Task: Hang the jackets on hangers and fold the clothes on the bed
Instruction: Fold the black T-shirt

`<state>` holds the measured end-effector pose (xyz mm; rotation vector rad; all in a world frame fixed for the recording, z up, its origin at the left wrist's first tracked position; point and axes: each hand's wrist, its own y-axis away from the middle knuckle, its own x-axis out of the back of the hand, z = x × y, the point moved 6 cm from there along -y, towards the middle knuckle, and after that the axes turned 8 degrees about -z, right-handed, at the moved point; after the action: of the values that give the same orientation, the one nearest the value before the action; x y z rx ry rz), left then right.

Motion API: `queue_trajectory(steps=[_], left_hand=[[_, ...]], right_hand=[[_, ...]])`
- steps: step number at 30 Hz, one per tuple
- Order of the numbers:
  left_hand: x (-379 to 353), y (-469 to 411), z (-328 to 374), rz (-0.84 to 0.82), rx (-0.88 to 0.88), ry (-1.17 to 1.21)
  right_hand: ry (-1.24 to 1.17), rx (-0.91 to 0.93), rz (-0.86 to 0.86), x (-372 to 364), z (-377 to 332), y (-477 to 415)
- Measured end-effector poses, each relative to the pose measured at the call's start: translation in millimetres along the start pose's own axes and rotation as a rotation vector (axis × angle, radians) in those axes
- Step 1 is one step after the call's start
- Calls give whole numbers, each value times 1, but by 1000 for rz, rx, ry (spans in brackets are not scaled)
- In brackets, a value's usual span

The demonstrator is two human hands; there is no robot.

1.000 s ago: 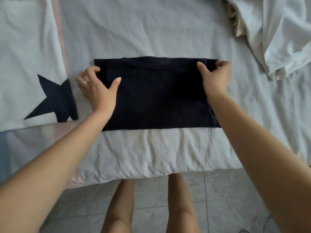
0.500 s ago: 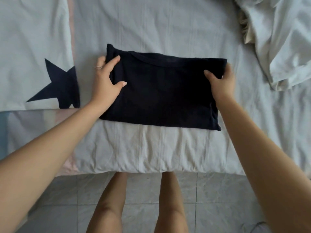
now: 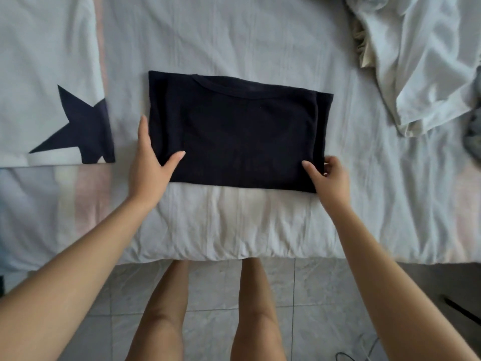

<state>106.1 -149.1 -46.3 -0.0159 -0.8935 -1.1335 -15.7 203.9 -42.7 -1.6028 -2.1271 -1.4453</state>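
A dark navy shirt lies folded into a rectangle on the white bed, its neckline along the far edge. My left hand is at its near left corner, thumb on top of the fabric and fingers along the left edge. At the near right corner, my right hand pinches the cloth, thumb on top and fingers curled beside the edge.
A white garment with a dark star print lies flat at the left. At the far right sits a crumpled white garment, with a grey item at the frame's edge. My legs stand on the tiled floor below.
Both hands slid from the shirt's far corners down its sides to the near corners. The shirt shifted and tilted slightly.
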Motion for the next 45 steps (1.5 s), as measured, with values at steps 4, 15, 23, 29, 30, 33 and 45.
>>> queue_trajectory(steps=[4, 15, 23, 29, 30, 33, 45], left_hand=[[-1, 18, -22, -136, -48, -57], [28, 5, 9, -79, -62, 578], [-4, -7, -22, -266, 365, 743], [1, 11, -3, 21, -58, 331], [4, 15, -2, 78, -78, 345], [9, 26, -8, 125, -16, 405], [6, 40, -38, 230, 188, 395]], right_hand=[[28, 64, -9, 4, -8, 16], [-404, 206, -100, -75, -148, 53], [271, 370, -465, -199, -175, 81], [79, 436, -108, -137, -173, 40], [112, 462, -92, -131, -177, 31], [260, 538, -121, -122, -199, 6], [521, 524, -403, -197, -275, -44]])
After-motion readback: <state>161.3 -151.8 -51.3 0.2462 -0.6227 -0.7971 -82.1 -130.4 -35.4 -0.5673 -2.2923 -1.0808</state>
